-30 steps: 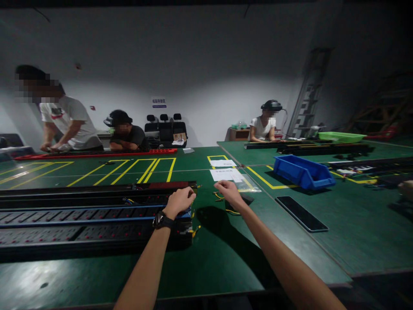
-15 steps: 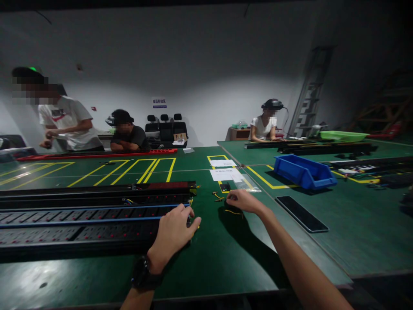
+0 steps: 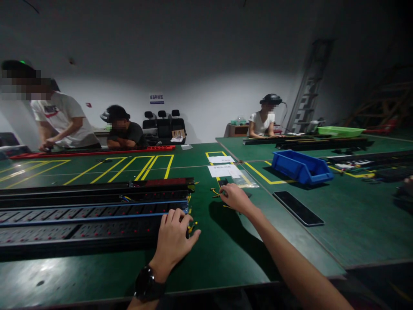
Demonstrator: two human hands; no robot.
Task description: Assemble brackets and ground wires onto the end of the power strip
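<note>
My left hand (image 3: 176,232), with a dark watch on the wrist, lies over the right end of the nearest black power strip (image 3: 112,228). Its fingers are spread and the thumb stands apart beside small yellow-tipped wires (image 3: 192,226) at the strip's end. To the right, my right hand (image 3: 235,198) is low over the green table with its fingers drawn together. Its fingertips are at a short yellow wire piece (image 3: 214,192); what lies in them is hidden. Another thin yellow wire (image 3: 227,206) shows under this hand.
More black strips (image 3: 161,186) lie behind the near one. White papers (image 3: 222,170), a phone-like black slab (image 3: 298,208) and a blue bin (image 3: 301,168) are on the table (image 3: 213,262). Across it are several people, a red strip (image 3: 129,151) and a green tray (image 3: 340,131).
My right hand has shifted slightly up and left toward the short yellow wire piece. My left hand stays at the strip's end, its fingers a little more spread. The view has shifted slightly.
</note>
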